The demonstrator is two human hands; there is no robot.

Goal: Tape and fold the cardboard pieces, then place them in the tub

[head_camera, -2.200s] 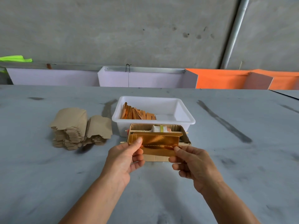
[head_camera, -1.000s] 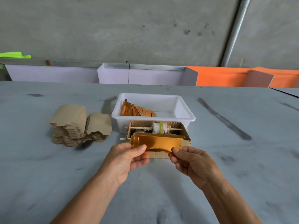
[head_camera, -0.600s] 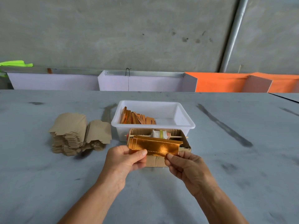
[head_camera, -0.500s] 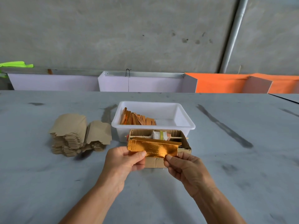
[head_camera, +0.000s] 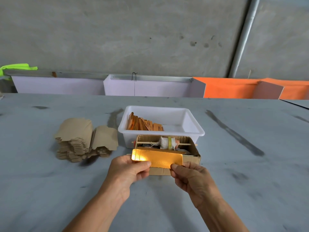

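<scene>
A shiny gold cardboard piece (head_camera: 160,158), folded flat, is held just above the table. My left hand (head_camera: 128,171) pinches its lower left edge between thumb and fingers. Its lower right edge is pinched by my right hand (head_camera: 192,178). Behind it sits a small brown cardboard box (head_camera: 194,153) with a tape roll (head_camera: 168,143) on a stick across its top. The white tub (head_camera: 192,121) stands behind the box, with several folded orange pieces (head_camera: 143,123) leaning at its left side.
A stack of flat brown cardboard pieces (head_camera: 83,139) lies on the grey table (head_camera: 250,164) to the left of the tub. White and orange bins (head_camera: 150,86) line the table's far edge against a concrete wall.
The gold piece has been folded from a taller open shape into a flat narrow strip. Both hands have shifted slightly along its lower edge while holding it.
</scene>
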